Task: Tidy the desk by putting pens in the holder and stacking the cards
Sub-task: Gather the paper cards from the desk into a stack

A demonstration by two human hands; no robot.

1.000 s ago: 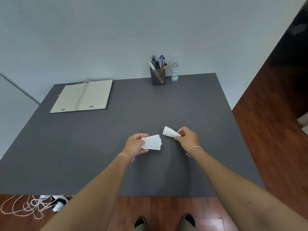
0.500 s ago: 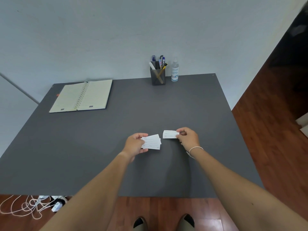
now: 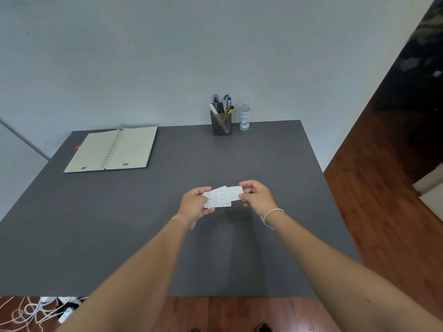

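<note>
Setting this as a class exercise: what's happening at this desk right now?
A person is tidying a grey desk. The left hand holds a small stack of cards, and the right hand lays another card onto it, overlapping but not squared up. The pens already stand in the holder at the back, beside a bottle. An open notebook lies at the far left.

- The cards (image 3: 217,200) are small, white and have faint lines of writing. They are held above the middle of the desk, fanned out and not lined up.
- One card (image 3: 231,193) sticks out on the right, lying partly over the others.
- The pens (image 3: 224,107) stand in the dark holder (image 3: 221,124) at the far edge of the desk.
</note>
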